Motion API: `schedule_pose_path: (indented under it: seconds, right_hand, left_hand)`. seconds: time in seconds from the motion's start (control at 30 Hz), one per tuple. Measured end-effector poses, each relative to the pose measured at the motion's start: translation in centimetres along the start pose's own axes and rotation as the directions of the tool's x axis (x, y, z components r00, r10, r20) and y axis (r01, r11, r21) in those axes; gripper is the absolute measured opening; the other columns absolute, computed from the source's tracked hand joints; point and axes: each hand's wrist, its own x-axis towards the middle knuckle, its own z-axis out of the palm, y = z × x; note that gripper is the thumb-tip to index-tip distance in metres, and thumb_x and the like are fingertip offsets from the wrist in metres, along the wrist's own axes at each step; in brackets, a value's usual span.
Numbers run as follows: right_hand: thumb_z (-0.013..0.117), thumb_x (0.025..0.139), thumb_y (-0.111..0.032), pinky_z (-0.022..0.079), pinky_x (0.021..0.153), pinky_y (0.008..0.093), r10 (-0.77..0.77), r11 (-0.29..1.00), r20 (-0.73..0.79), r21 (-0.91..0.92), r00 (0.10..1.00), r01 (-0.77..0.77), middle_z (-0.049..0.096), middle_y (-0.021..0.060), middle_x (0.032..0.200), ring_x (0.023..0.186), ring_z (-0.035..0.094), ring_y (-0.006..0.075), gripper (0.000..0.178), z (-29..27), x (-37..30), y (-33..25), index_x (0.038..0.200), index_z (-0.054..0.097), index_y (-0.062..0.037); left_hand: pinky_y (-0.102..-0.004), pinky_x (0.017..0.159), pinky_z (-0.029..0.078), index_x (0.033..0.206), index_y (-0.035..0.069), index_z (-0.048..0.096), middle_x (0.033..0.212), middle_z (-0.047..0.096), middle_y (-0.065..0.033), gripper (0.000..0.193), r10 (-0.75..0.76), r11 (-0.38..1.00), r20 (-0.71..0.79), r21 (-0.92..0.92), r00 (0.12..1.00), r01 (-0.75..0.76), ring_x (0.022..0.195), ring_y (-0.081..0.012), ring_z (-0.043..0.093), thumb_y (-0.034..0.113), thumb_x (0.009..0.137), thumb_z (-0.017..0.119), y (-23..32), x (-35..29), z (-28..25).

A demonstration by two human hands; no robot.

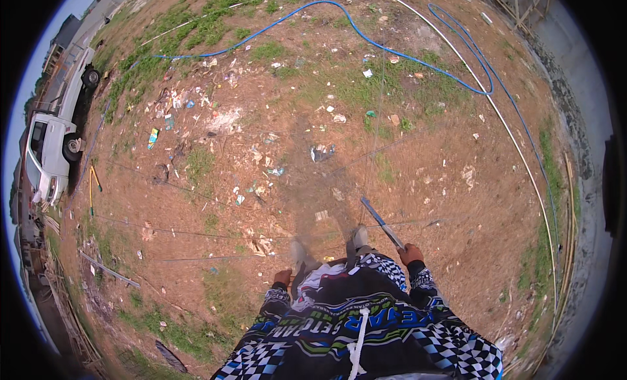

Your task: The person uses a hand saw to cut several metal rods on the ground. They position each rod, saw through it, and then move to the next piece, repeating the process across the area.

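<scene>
My right hand [411, 254] is closed around one end of a long, straight tool [381, 218], blue-grey at the far end and paler near my fingers. Its exact kind is not clear. The tool slants forward and to the left, above the bare soil in front of my right shoe [360, 236]. My left hand [283, 277] hangs low beside my left leg with the fingers curled in, and nothing shows sticking out of it. Close by, my left shoe [298, 251] stands on the dirt.
Thin rods or wires [196, 258] cross the littered red soil [418, 164] around my feet. Farther off lie a blue hose [356, 29] and a white pipe [506, 119]. Yellow-handled cutters [95, 179] rest at left, near a white truck [47, 148]. A concrete wall [591, 125] borders the right.
</scene>
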Motion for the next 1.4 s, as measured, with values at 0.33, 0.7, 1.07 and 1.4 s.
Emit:
schedule_pose_path:
  seconds: [0.33, 0.7, 1.07, 1.4]
  right_hand:
    - [0.067, 0.078, -0.032, 0.055, 0.06, 0.0384, 0.51, 0.839, 0.181, 0.109, 0.841, -0.532, 0.069, 0.0203, 0.075, 0.067, 0.07, 0.0276, 0.043, 4.8, 8.2, 11.5, 0.093, 0.067, 0.0085]
    - [0.058, 0.081, -0.007, 0.036, 0.04, 0.0366, 0.466, 0.484, 0.397, 0.633, 0.79, -0.604, 0.054, 0.0113, 0.062, 0.047, 0.053, 0.0223, 0.015, -1.1, 12.0, -2.5, 0.093, 0.057, 0.0023]
    - [0.064, 0.08, -0.018, 0.043, 0.041, 0.0381, 0.235, 0.83, 0.306, 0.43, 0.922, -0.355, 0.062, 0.0136, 0.065, 0.049, 0.06, 0.0229, 0.028, -12.2, 27.1, -5.8, 0.095, 0.061, 0.0055]
    - [0.063, 0.082, -0.034, 0.053, 0.073, 0.0419, 0.022, 0.973, 0.401, -0.22, 0.916, 0.073, 0.068, 0.0208, 0.088, 0.083, 0.066, 0.0308, 0.045, -13.9, 54.7, -13.8, 0.102, 0.065, 0.0057]
  left_hand:
    - [-0.0363, 0.068, 0.054, 0.112, 0.004, 0.064, 0.089, 0.072, -0.0122, 0.041, -0.492, 0.291, 0.187, -0.885, 0.85, 0.363, 0.074, -0.0241, 0.069, 0.038, 0.09, 0.059, 9.2, 0.3, -2.9]
    - [-0.0396, 0.055, 0.051, 0.108, 0.007, 0.062, 0.083, 0.068, -0.0074, 0.032, -0.5, 0.025, 0.492, -0.814, 0.713, 0.58, 0.065, -0.0224, 0.065, 0.034, 0.092, 0.054, 0.8, 6.5, -8.9]
    - [-0.0331, 0.047, 0.048, 0.102, 0.004, 0.063, 0.083, 0.07, -0.0098, 0.033, -0.592, 0.117, 0.179, -0.946, 0.786, 0.304, 0.063, -0.0194, 0.066, 0.036, 0.094, 0.059, 9.4, 18.3, -17.1]
    - [-0.036, 0.064, 0.054, 0.105, 0.002, 0.064, 0.088, 0.069, -0.0129, 0.034, -0.626, 0.047, 0.329, -0.889, 0.707, 0.455, 0.076, -0.025, 0.068, 0.033, 0.092, 0.061, 34.5, 17.0, -6.6]
